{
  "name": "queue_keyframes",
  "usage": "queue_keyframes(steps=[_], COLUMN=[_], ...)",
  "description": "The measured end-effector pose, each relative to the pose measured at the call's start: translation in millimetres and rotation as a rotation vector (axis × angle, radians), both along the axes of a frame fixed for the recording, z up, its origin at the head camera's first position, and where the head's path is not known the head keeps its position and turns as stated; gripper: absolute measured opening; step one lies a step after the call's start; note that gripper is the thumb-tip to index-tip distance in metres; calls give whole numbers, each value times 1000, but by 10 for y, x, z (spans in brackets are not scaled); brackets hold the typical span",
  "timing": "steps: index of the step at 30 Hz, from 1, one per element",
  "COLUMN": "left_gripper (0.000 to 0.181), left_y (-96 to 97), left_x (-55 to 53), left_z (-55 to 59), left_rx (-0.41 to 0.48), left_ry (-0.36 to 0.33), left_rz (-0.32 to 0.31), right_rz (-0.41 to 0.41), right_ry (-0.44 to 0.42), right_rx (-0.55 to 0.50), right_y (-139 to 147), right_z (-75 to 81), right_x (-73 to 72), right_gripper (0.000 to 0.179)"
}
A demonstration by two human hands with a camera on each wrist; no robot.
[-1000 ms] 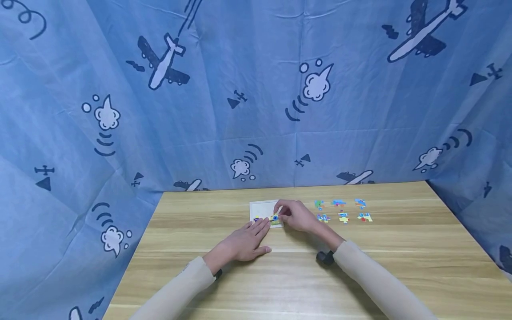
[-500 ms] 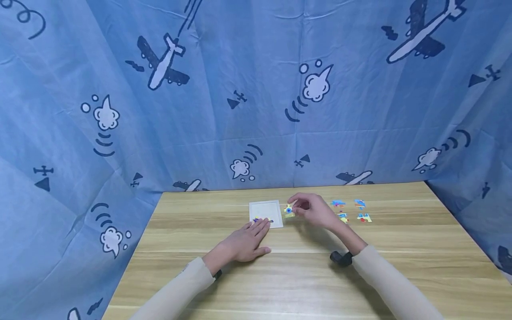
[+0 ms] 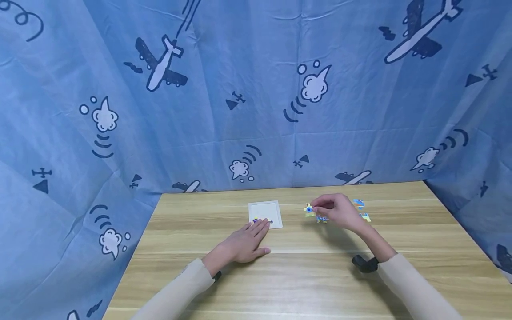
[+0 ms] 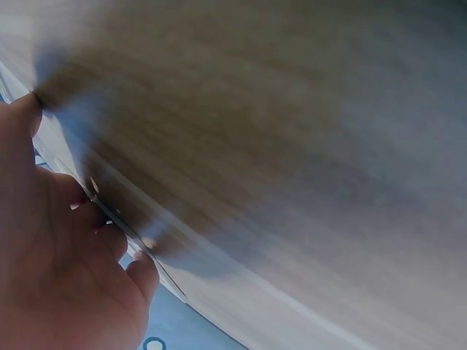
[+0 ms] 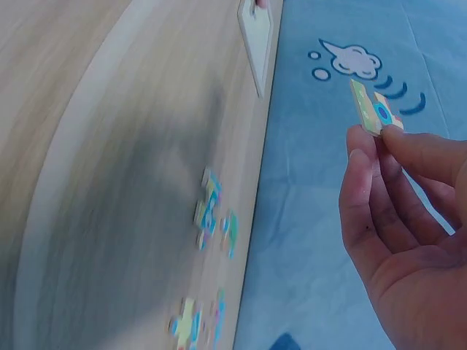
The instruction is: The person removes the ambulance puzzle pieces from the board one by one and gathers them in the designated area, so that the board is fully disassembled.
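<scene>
My right hand (image 3: 339, 211) pinches a yellow jigsaw piece (image 3: 309, 210) with a blue circle on it, held above the table to the right of the white puzzle tray (image 3: 265, 208). In the right wrist view, thumb and fingers grip the jigsaw piece (image 5: 382, 114) by its edge. My left hand (image 3: 245, 243) lies with fingers extended over the tray's near edge. Its fingertips partly cover a dark blue and yellow piece (image 3: 256, 219) at the tray's near left corner. The left wrist view shows the hand (image 4: 66, 255) against the tray, with the piece hidden.
Loose jigsaw pieces lie right of the tray, among them a blue one (image 3: 358, 203), a yellow and red one (image 3: 365, 217) and a blue and yellow one (image 3: 322, 219). Others are hidden behind the right hand. A blue curtain (image 3: 256, 111) hangs behind the wooden table (image 3: 280, 284).
My right hand has lifted the jigsaw piece off the tray and carried it right, over the loose pieces. My left hand has stayed in place on the tray.
</scene>
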State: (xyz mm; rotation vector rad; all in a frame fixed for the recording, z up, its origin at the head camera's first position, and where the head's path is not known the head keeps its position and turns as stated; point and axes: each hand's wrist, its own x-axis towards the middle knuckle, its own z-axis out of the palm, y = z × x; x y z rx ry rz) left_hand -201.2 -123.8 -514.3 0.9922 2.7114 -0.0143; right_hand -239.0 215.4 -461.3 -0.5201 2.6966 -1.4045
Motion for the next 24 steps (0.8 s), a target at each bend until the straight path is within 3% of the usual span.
queue_keyframes(steps=[15, 24], left_gripper=[80, 80], left_y=[-2, -2], left_x=[-8, 4], left_z=[-20, -15], left_rx=[1, -2], left_ry=[19, 14], left_rz=[-10, -9], right_rz=[-84, -147], right_ry=[38, -2], right_rx=[27, 84], right_y=[704, 1135], right_z=[-31, -155], right_x=[140, 298], right_gripper=[18, 20])
